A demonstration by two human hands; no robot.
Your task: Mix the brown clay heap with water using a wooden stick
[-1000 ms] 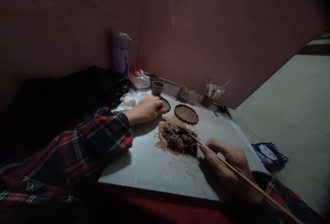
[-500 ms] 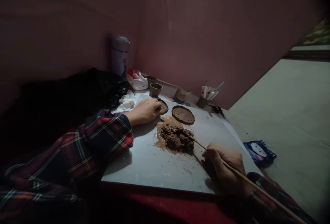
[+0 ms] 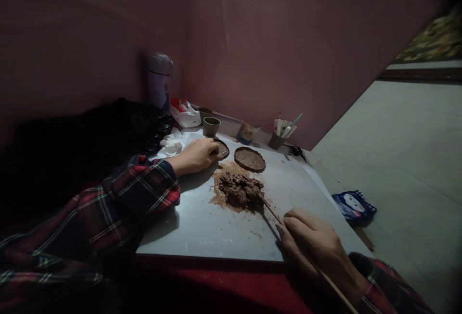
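A clumpy heap of brown, mud-like paste (image 3: 241, 189) lies in a wet tan smear on the white board. My right hand (image 3: 314, 242) is closed around a long thin wooden stick (image 3: 271, 209), whose far tip touches the heap's right edge. Farther back, my left hand (image 3: 198, 155) has its fingers curled at the near left rim of a shallow round brown dish (image 3: 222, 150); its fingertips are partly hidden. Just right of that, a second shallow round dish with a raised dark rim (image 3: 250, 159) lies flat, filled with brown material.
Along the back stand a green-rimmed cup (image 3: 211, 126), a blue-and-clear container (image 3: 247, 134) and a cup of pens (image 3: 277, 140). A lilac bottle (image 3: 160, 83), white tissue (image 3: 169, 146) and black plastic (image 3: 94, 136) are left. A blue packet (image 3: 354, 205) lies right, beyond the board.
My right hand has turned and shifted toward the near edge, with the stick still against the heap. My left hand stays at the dish. The whole view has swung slightly right.
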